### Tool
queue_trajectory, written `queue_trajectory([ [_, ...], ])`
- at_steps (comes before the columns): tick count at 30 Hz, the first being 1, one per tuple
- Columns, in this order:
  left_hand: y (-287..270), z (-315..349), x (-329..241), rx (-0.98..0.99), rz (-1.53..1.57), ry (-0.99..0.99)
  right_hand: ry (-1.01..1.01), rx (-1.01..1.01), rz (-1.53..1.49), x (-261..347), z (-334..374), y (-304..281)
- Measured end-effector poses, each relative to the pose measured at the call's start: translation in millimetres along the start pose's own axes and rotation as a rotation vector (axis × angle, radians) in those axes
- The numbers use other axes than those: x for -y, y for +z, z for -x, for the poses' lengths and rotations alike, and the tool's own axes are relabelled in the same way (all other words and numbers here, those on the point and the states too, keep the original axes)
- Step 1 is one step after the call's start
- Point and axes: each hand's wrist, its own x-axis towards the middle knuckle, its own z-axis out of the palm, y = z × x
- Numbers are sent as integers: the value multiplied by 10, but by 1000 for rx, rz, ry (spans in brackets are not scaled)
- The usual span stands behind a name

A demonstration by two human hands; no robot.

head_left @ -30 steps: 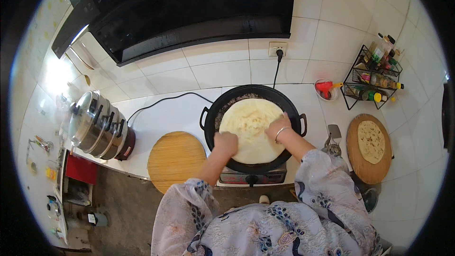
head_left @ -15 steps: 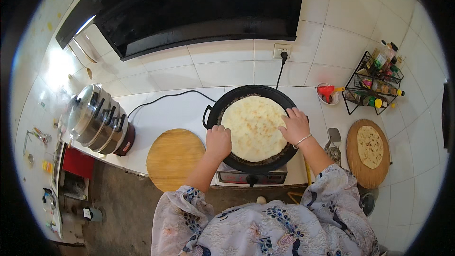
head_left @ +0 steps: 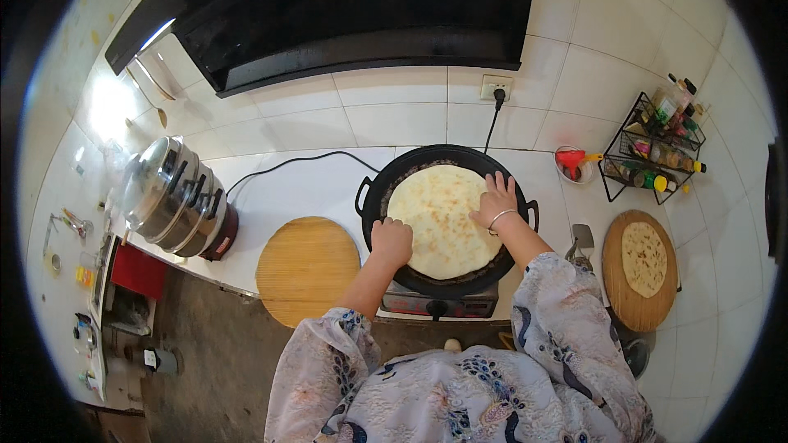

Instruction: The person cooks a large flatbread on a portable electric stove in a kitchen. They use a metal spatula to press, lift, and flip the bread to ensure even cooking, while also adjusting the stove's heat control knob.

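A large round flatbread (head_left: 439, 226), pale with light brown spots, lies in a black two-handled pan (head_left: 410, 162) on a small stove (head_left: 476, 303). My left hand (head_left: 392, 242) is curled closed at the bread's left edge; its fingertips are partly hidden. On the upper right of the bread my right hand (head_left: 497, 201) rests with its fingers apart, a bracelet around the wrist.
Left of the pan lies a round wooden board (head_left: 308, 271), and beyond it stands a tiered steamer (head_left: 180, 197). At right are a spatula (head_left: 583, 238), a second board (head_left: 620, 312) bearing a browned flatbread (head_left: 643, 258), a bowl (head_left: 572, 166) and a spice rack (head_left: 652, 148). A range hood (head_left: 353, 25) hangs above.
My right hand has slid left and slightly away from me, further onto the bread. The left hand stays at the bread's left edge. The whole view has shifted a little.
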Motion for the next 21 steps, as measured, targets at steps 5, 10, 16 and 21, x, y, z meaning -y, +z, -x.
queue_trajectory([
  [5, 49, 77, 21, -166, -25, -61, -21, 95, 71, 84, 232, -260],
  [10, -38, 201, -71, -86, 26, -55, -84, -237, 8, 79, 47, 4],
  [16, 77, 135, -240, -71, 60, 15, 22, 7, 50, 127, 205, -265],
  [21, -9, 222, -163, -123, 103, -49, -47, -210, 6, 120, -34, -119],
])
